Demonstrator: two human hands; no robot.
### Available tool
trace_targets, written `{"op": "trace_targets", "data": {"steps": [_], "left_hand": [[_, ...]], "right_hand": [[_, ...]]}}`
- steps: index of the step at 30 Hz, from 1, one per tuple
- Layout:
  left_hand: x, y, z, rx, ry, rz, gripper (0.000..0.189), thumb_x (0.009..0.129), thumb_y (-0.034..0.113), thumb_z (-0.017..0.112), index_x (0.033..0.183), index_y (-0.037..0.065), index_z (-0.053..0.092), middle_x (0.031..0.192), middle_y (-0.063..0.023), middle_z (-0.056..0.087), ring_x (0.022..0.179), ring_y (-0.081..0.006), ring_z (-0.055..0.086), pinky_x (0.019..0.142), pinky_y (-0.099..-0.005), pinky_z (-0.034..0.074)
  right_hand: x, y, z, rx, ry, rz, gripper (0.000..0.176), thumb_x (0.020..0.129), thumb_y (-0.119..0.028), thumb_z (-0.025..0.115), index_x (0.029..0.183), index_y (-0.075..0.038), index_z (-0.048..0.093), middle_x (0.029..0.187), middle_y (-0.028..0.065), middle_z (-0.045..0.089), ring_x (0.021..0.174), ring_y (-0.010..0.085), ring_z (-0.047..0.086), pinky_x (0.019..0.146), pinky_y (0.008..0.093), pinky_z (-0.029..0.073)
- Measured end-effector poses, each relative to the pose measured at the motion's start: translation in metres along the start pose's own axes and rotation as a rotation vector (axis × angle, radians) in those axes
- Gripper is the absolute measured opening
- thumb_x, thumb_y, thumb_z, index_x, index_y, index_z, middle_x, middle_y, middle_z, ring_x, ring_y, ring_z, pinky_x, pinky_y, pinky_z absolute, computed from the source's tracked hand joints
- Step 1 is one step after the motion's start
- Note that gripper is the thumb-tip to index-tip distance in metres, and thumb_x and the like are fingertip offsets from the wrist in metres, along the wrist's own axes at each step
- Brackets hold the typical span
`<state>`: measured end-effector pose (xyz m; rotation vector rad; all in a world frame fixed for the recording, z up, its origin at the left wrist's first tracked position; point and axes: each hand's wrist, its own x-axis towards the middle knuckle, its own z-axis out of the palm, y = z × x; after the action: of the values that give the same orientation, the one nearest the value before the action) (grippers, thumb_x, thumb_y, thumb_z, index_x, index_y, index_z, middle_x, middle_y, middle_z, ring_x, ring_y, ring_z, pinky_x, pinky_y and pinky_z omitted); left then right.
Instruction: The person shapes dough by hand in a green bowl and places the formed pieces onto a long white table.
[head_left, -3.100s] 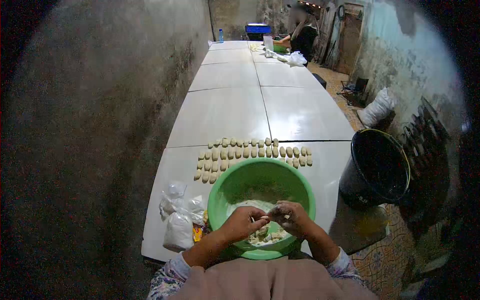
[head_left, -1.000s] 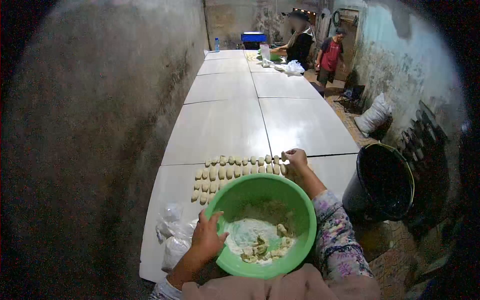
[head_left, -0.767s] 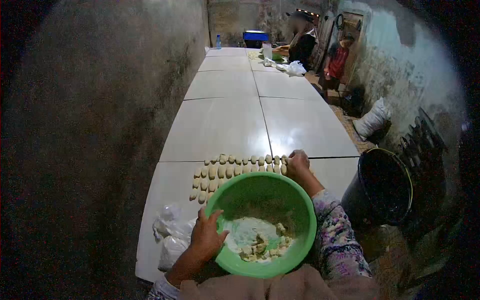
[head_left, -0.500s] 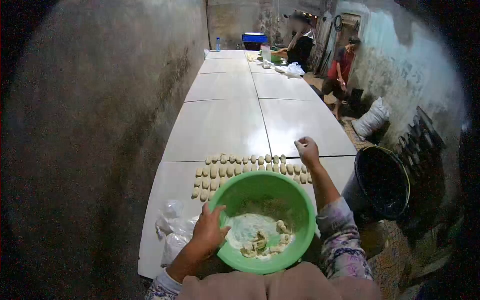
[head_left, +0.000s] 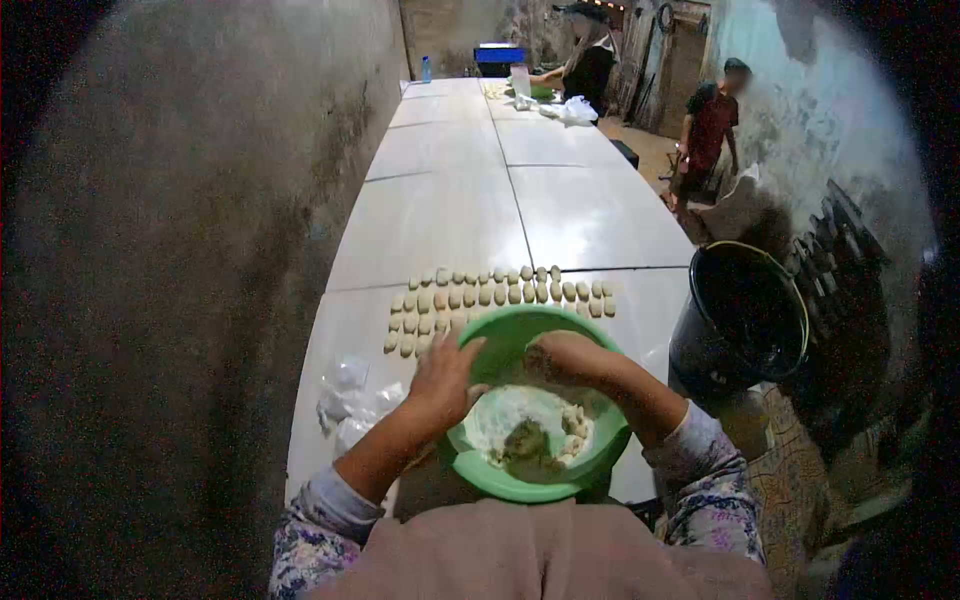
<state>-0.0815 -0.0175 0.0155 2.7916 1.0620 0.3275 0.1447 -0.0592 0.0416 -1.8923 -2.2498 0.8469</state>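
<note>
A green basin [head_left: 540, 492] stands at the near end of the long white table, with white powder [head_left: 520, 405] and pale dough lumps [head_left: 576, 430] inside. My left hand [head_left: 443, 380] rests at the basin's left rim, its fingers apart. Inside the basin's upper right part is my right hand [head_left: 563, 356], its fingers bent down and hidden in shadow; whether it holds anything does not show. Rows of small dough pieces [head_left: 485, 295] lie on the table just behind the basin.
Clear plastic bags [head_left: 355, 400] lie left of the basin. A black bucket [head_left: 735, 320] stands right of the table [head_left: 430, 225]. At the far end one person [head_left: 590, 70] works by a green container; another person [head_left: 706, 130] stands on the right, near the wall.
My right hand has moved from above the dough rows down into the basin. My left hand has shifted slightly up and right. The person on the right has moved and stands more upright.
</note>
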Motion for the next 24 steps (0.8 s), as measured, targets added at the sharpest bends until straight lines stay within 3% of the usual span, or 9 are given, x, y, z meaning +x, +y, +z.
{"op": "trace_targets", "data": {"steps": [2,5,6,9,12,14,15,19,24], "left_hand": [[0.009,0.013,-0.005,-0.015,0.047,0.049,0.061,0.077,0.025,0.069,0.129,0.008,0.04,0.133,-0.0236,0.036,0.116,-0.0432,0.043,0.095,-0.0473,0.04],[0.02,0.017,0.025,-0.336,-0.086,0.088,0.046,0.08,0.026,0.065,0.119,0.005,0.052,0.115,-0.0192,0.056,0.11,-0.0362,0.051,0.094,-0.0421,0.042],[0.023,0.02,0.033,-0.405,-0.149,0.024,0.042,0.08,0.027,0.065,0.116,0.006,0.056,0.113,-0.019,0.058,0.108,-0.035,0.054,0.092,-0.0417,0.043],[0.021,0.015,0.067,-0.491,-0.176,-0.029,0.038,0.081,0.027,0.064,0.113,0.007,0.058,0.111,-0.0181,0.06,0.103,-0.0328,0.057,0.089,-0.0421,0.045],[0.013,0.009,0.072,-0.388,-0.393,-0.071,0.04,0.078,0.026,0.067,0.111,0.005,0.059,0.107,-0.018,0.062,0.099,-0.0337,0.059,0.086,-0.0418,0.046],[0.011,0.013,0.06,-0.507,-0.445,-0.059,0.038,0.075,0.023,0.068,0.108,0.005,0.061,0.097,-0.0182,0.064,0.09,-0.0337,0.062,0.079,-0.0423,0.049],[0.01,0.013,0.064,-0.506,-0.488,-0.054,0.033,0.072,0.018,0.069,0.101,0.004,0.063,0.09,-0.0182,0.065,0.083,-0.0336,0.064,0.072,-0.0417,0.05],[0.006,0.013,0.072,-0.576,-0.736,0.097,0.028,0.075,0.01,0.065,0.101,0.002,0.061,0.091,-0.0178,0.065,0.083,-0.0314,0.063,0.073,-0.0397,0.049],[0.001,0.018,0.068,-0.606,-0.725,0.238,0.027,0.075,0.011,0.065,0.101,0.002,0.061,0.09,-0.0184,0.064,0.084,-0.0315,0.063,0.073,-0.0394,0.049]], "right_hand": [[-0.003,-0.002,0.015,-0.108,-0.157,-0.02,0.027,0.078,-0.018,0.066,0.101,-0.003,0.061,0.094,0.0185,0.061,0.086,0.0313,0.061,0.072,0.0424,0.048],[0.005,0.037,0.079,0.286,-0.348,-0.075,0.053,0.076,-0.012,0.067,0.124,-0.009,0.044,0.115,0.0197,0.054,0.093,0.0353,0.058,0.074,0.0424,0.049],[-0.008,0.012,0.066,0.044,-0.281,-0.219,0.06,0.075,-0.011,0.066,0.128,-0.009,0.038,0.116,0.0192,0.054,0.096,0.0353,0.057,0.078,0.0426,0.049],[-0.011,0.016,0.078,0.243,-0.234,-0.194,0.054,0.074,-0.007,0.065,0.124,-0.007,0.044,0.116,0.0205,0.053,0.096,0.0367,0.056,0.08,0.0428,0.047],[0.011,0.045,0.109,-0.219,-0.49,-0.307,0.043,0.078,-0.007,0.061,0.119,-0.006,0.049,0.114,0.0203,0.054,0.098,0.036,0.056,0.081,0.0434,0.045],[-0.003,0.024,0.095,-0.228,-0.339,-0.323,0.021,0.08,-0.023,0.063,0.096,-0.009,0.066,0.094,0.0118,0.066,0.076,0.0262,0.061,0.07,0.037,0.049],[-0.017,0.0,0.08,0.018,-0.312,-0.092,0.025,0.081,-0.028,0.062,0.099,-0.009,0.065,0.094,0.0109,0.066,0.073,0.0237,0.061,0.067,0.0377,0.048],[-0.01,-0.001,0.091,0.251,-0.52,0.169,0.039,0.088,-0.027,0.055,0.121,-0.007,0.049,0.098,0.0165,0.064,0.084,0.0274,0.061,0.075,0.0403,0.047],[-0.019,0.006,0.114,0.286,-0.543,-0.03,0.036,0.088,-0.032,0.053,0.115,-0.007,0.054,0.101,0.0123,0.062,0.088,0.0236,0.059,0.078,0.0389,0.046]]}}
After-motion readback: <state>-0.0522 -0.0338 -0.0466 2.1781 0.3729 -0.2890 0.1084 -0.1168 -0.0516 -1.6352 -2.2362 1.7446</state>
